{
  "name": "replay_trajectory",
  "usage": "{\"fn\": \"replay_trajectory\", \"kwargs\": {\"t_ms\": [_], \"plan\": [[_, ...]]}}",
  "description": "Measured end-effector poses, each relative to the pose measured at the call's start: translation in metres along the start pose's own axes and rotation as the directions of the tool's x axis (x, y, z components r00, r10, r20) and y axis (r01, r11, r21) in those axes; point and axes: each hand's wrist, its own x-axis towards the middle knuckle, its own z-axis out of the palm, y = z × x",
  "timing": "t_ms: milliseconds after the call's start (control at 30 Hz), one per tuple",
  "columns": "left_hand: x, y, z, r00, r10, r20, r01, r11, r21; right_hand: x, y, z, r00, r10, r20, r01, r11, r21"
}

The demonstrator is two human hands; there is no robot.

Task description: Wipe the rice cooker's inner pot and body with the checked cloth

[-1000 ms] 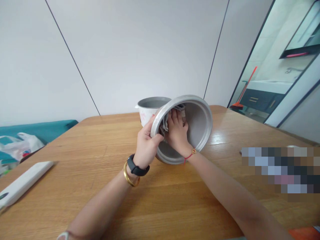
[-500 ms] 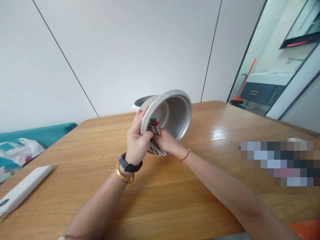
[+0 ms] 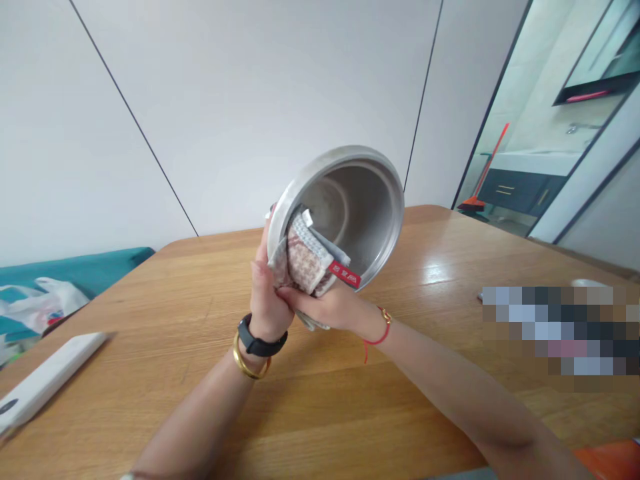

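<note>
A round metal pot [image 3: 373,213] is tilted above the table with its open mouth facing me. My left hand [image 3: 270,300] grips it at the lower left, most of the fingers hidden behind its wall. In my right hand [image 3: 335,307] is a folded brown-and-grey cloth [image 3: 306,260] with a red label. The cloth presses over the pot's lower left rim, partly inside the mouth. My two hands lie close together at that rim, the right thumb by the left palm.
On the wooden table [image 3: 210,280] lies a long white device [image 3: 50,377] at the left. A pixelated patch covers something at the right, near a pale rounded object [image 3: 593,283]. Behind stands a white panelled wall [image 3: 300,80]; a white plastic bag [image 3: 45,300] rests on teal upholstery.
The pot has risen and come nearer, its mouth turned more towards me. My right hand has drawn back from inside to the rim, and more of the cloth and its label shows.
</note>
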Motion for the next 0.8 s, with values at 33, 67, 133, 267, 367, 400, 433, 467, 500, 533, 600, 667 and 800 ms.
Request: {"fn": "replay_trajectory", "kwargs": {"t_ms": [33,67,133,267,367,400,433,467,500,533,600,667,800], "plan": [[0.002,0.003,0.001,1.000,-0.014,0.005,0.014,0.999,-0.053,0.001,-0.001,-0.003,1.000,-0.023,0.018,0.024,0.998,-0.065],[0.004,0.006,0.001,0.999,-0.031,0.011,0.032,0.996,-0.084,0.002,-0.002,-0.006,0.998,-0.050,0.036,0.054,0.991,-0.120],[0.010,0.012,-0.002,0.996,-0.087,0.001,0.087,0.993,-0.080,0.003,-0.004,-0.012,0.991,-0.104,0.085,0.119,0.973,-0.197],[0.025,0.025,-0.012,0.979,-0.199,-0.043,0.198,0.980,-0.014,0.003,-0.005,-0.017,0.982,-0.054,0.182,0.106,0.950,-0.293],[0.035,0.031,-0.021,0.968,-0.236,-0.092,0.239,0.971,0.028,0.000,-0.007,-0.016,0.956,0.008,0.292,0.115,0.908,-0.404],[0.039,0.032,-0.025,0.964,-0.240,-0.112,0.246,0.969,0.040,0.000,-0.008,-0.017,0.947,0.024,0.320,0.127,0.888,-0.443],[0.042,0.032,-0.029,0.962,-0.240,-0.132,0.248,0.968,0.047,0.000,-0.009,-0.019,0.941,0.039,0.337,0.136,0.866,-0.480],[0.046,0.032,-0.033,0.961,-0.234,-0.150,0.243,0.969,0.048,0.001,-0.011,-0.022,0.935,0.055,0.351,0.145,0.844,-0.517],[0.049,0.033,-0.037,0.961,-0.221,-0.166,0.232,0.972,0.048,0.002,-0.012,-0.028,0.928,0.068,0.365,0.158,0.818,-0.554],[0.052,0.033,-0.041,0.963,-0.204,-0.178,0.216,0.975,0.049,0.003,-0.013,-0.035,0.924,0.076,0.374,0.175,0.786,-0.593],[0.059,0.037,-0.049,0.965,-0.165,-0.205,0.179,0.982,0.053,0.004,-0.013,-0.052,0.935,0.078,0.346,0.193,0.707,-0.680],[0.063,0.041,-0.055,0.962,-0.132,-0.238,0.148,0.988,0.050,0.006,-0.009,-0.070,0.969,0.063,0.239,0.145,0.639,-0.756],[0.065,0.043,-0.059,0.962,-0.098,-0.256,0.111,0.993,0.037,0.008,0.012,-0.086,1.000,0.013,0.011,-0.002,0.730,-0.684]]}}
